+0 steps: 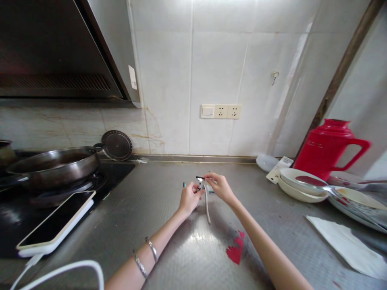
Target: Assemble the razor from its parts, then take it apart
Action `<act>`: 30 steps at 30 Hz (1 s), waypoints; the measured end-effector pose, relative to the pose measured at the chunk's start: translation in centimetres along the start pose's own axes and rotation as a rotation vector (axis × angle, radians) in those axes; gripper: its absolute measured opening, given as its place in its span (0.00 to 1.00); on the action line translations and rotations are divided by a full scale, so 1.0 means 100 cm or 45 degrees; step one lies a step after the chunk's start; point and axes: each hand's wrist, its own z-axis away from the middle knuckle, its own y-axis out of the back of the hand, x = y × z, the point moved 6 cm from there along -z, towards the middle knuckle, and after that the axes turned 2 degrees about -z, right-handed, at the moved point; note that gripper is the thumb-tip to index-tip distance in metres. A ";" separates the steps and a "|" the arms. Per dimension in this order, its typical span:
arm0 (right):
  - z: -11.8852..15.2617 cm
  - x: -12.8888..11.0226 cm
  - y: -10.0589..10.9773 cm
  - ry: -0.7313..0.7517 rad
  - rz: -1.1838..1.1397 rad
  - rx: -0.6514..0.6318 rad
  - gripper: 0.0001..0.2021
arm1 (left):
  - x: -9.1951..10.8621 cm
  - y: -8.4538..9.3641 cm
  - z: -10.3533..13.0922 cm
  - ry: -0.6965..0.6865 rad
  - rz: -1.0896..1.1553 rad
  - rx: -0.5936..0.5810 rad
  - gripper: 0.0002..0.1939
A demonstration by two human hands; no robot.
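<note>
Above the counter, in the middle of the head view, my left hand (189, 198) pinches a small black and silver piece (199, 179) from below. It looks T-shaped, but is too small to name surely. My right hand (220, 186) is closed too, with thumb and fingertips at the right end of that piece. A short off-white cord (207, 207) hangs down between the hands and curves toward the counter. A small teal tip (184, 184) shows just beyond my left hand. Behind my right fingers something pale and teal is partly hidden.
A metal pan (57, 167) sits on the black stove at left, near a phone (57, 221) with a white cable (75, 264). On the right stand a red thermos jug (325, 147), stacked bowls (298, 193) and a white sheet (344, 243). A red scrap (236, 251) lies on the metal counter (160, 221).
</note>
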 end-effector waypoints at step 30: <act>0.008 0.023 -0.023 -0.283 0.070 -0.241 0.19 | -0.006 0.025 -0.018 0.038 0.310 0.226 0.10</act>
